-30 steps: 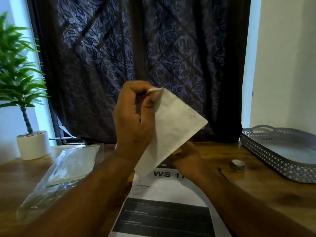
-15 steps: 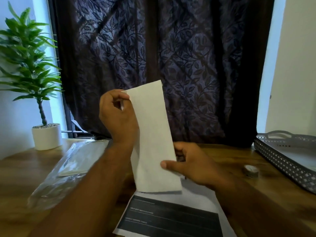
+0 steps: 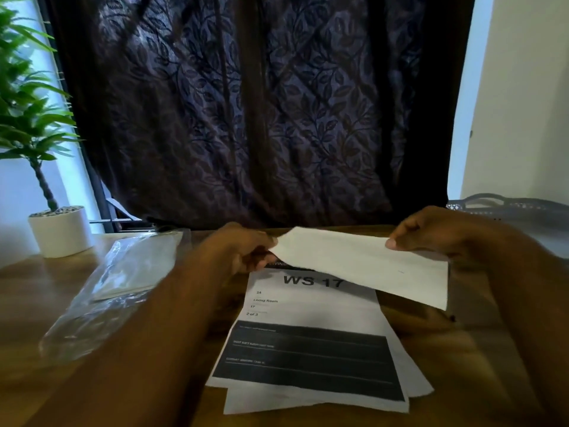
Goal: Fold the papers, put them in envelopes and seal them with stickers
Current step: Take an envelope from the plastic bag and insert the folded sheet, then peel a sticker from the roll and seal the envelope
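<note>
Sheets of printed paper lie in a loose, fanned stack near the front edge of the wooden worktop. The top one is smooth and white, with "WS 17" in bold and a black block across its lower half. Above the far end of this stack both hands hold a folded paper clear of the wood. It is a long, plain white strip, matte and slightly bowed, and it slopes down toward the right.

The left hand pinches the strip's left end, fingers curled under and knuckles up. The right hand grips the far edge near the right end, with its thumb tip pressed on top. Both forearms reach in from the front corners.

Toward the left edge lies a crinkled, glossy clear plastic bag with something flat and pale inside, too blurred to name. At the far left corner stands a round white pot holding a green leafy plant, cut off by the frame. At the far right a grey perforated tray shows only its rim behind the right wrist. A dark curtain with a leaf pattern hangs behind.
</note>
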